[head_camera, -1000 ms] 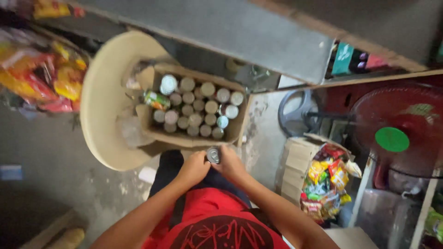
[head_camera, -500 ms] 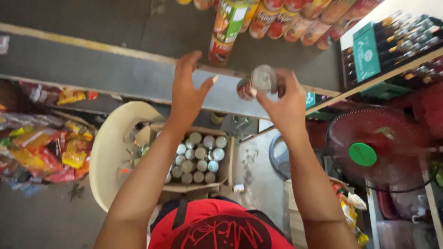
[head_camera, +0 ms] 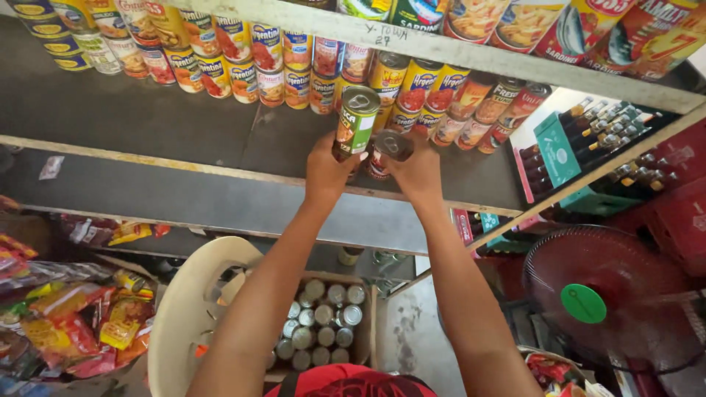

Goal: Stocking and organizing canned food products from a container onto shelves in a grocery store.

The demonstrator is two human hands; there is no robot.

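Both arms reach up to a dark shelf lined with tins. My left hand grips a tall green-labelled tin standing at the end of a row. My right hand holds a smaller tin with a grey pull-tab lid, tilted, right beside the green one. Rows of upright tins with yellow and red labels stand behind them. Below, an open cardboard box holds several tins, lids up, on a cream plastic chair.
A red fan stands at lower right. Dark bottles in a green crate sit at right. Bright snack packets hang at lower left. A higher shelf edge with more tins runs overhead.
My view swung up from the box to the shelf. Both hands rose with the small tin, and my left hand took hold of the green tin on the shelf.
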